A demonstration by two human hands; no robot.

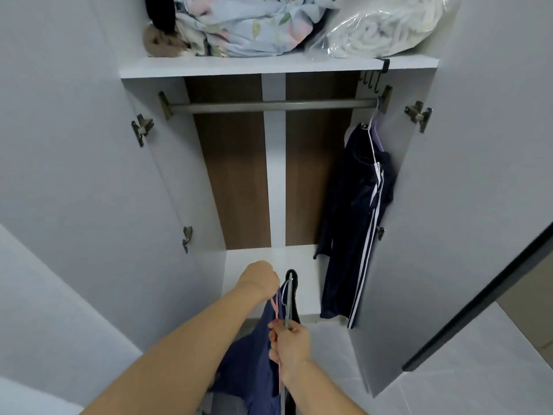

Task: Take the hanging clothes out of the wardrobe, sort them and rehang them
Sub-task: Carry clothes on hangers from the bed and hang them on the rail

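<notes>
Closest to the lens, well below the rail [269,104]: right hand [288,344], fingers pinched around the thin wires of a bunch of hangers [284,298], pink and grey. Just above that hand, nearer the rail but nowhere close to it, left hand [259,280] curled into a fist at the top of a blue garment [254,363], gripping it there, fingertips hidden behind the knuckles. Blue garment drooping down between both forearms, with something black [292,281] poking up right behind the hanger hooks, can't tell what lol. Up on the rail itself, at its far right end: dark navy clothes with white stripes [356,205] on a white hanger [372,139] and a purple hanger [379,144], hanging straight down beside the right door [449,175]. Just above the rail's right end, a few black hooks [372,80] clipped under the shelf [209,68]. On that shelf over the rail: crumpled floral bedding [254,25], then rolled white blanket in a clear bag [386,28] toward the rail's right end. Off the rail's other end, left door [74,145] swung wide too.
</notes>
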